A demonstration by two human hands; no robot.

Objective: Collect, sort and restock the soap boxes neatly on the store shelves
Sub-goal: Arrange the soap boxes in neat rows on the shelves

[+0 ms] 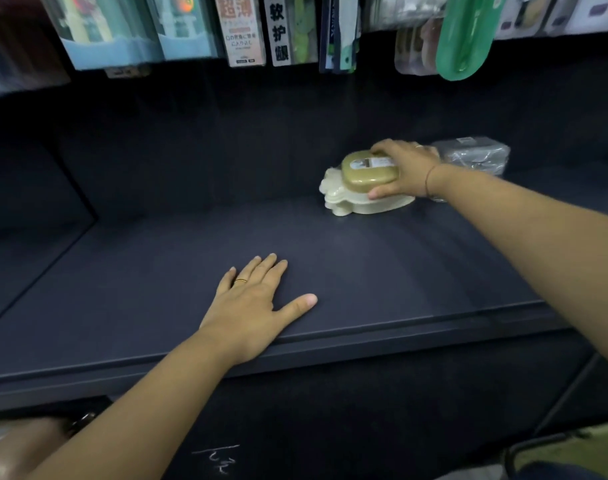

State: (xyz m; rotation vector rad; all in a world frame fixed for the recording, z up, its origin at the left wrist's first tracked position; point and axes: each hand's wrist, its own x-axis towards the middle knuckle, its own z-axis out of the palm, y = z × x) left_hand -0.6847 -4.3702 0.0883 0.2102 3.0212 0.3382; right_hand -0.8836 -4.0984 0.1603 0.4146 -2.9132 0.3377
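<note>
Head view: dark shelf (pixel 157 271) seen from the front and above, with packs (pixel 240 29) hanging over it.
Right hand (pixel 404 169): fingers and thumb were clamped round the olive box (pixel 368 171) from above.
Olive box: lay on top of the cream box (pixel 351 199), at the back right of the shelf.
Grey box (pixel 475 155): stood just behind the right hand; whether it touched the cream box could not be told.
Left hand (pixel 257 306): fingers were straight and spread, palm flat on the shelf near its front edge, holding nothing.
Done: three boxes were grouped at the back right, two of them stacked.
Left: judged an early stage; the olive box was not yet released, and most of the sorting and restocking probably remained.
Count: soap boxes, three (one olive, one cream, one grey); hands, two.
</note>
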